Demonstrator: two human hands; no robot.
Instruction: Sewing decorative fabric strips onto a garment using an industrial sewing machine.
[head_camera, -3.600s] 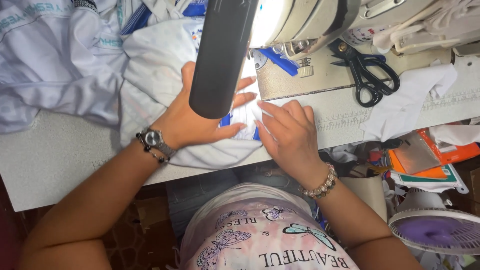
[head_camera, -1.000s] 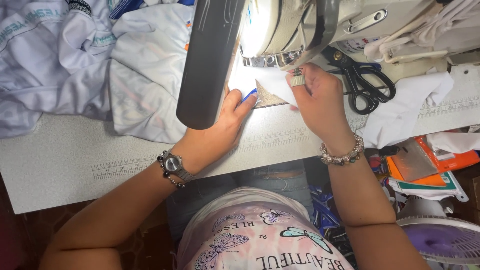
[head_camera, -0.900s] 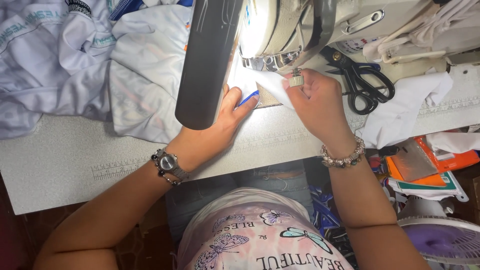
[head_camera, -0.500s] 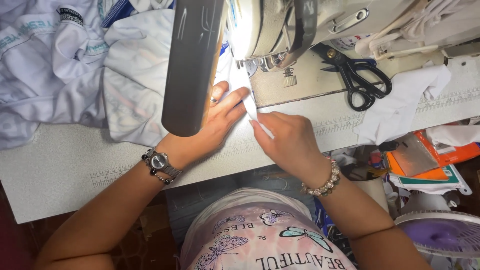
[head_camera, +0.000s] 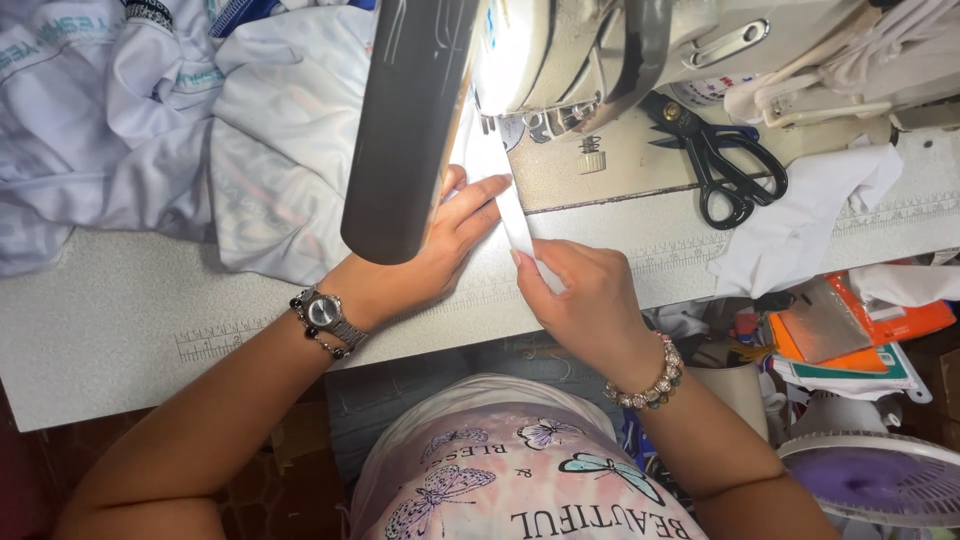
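A narrow white fabric strip runs from under the sewing machine toward me across the grey table. My left hand, with a wristwatch, lies flat with its fingers pressing the strip's left side, partly hidden by the dark lamp arm. My right hand, wearing a beaded bracelet, pinches the near end of the strip between its fingers.
A heap of white and pale-blue garments covers the table's left. Black scissors lie on the machine bed, beside a white cloth. Orange and green items and a fan sit lower right.
The right hand came down from the needle area and drew back toward me, pulling the white strip along. The left hand slid from beside the needle to flatten on the strip.
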